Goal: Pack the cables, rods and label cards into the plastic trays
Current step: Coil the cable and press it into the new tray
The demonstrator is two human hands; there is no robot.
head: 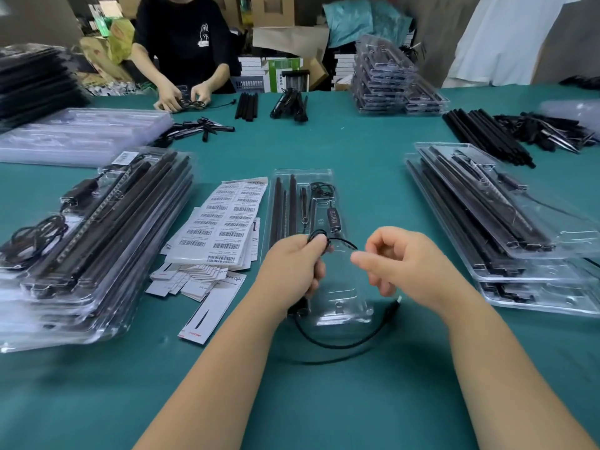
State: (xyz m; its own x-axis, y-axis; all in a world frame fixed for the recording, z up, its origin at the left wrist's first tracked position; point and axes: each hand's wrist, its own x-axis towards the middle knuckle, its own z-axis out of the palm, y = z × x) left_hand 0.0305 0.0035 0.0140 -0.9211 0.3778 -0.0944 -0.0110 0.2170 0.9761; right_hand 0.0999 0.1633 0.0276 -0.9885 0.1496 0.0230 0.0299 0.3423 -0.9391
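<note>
Centrally, a clear plastic tray point(324, 306) lies lengthwise on a teal table point(357, 147). Its left channels hold thin black rods point(282, 206); beside them sits a small black inline controller point(331, 213). Over the tray's near end, the left hand point(292, 264) grips a thin black cable point(341, 344), fingers curled round a small coil. From there the cable droops in a loop onto the table, ending in a USB plug point(396, 302) under the right hand point(409, 264), whose fingers are loosely curled, a strand just at its fingertips; whether they pinch it is unclear. Left of the tray lie barcode label sheets point(224, 219) and white cards point(207, 306). Stacks of filled trays point(97, 228) flank both sides.
</note>
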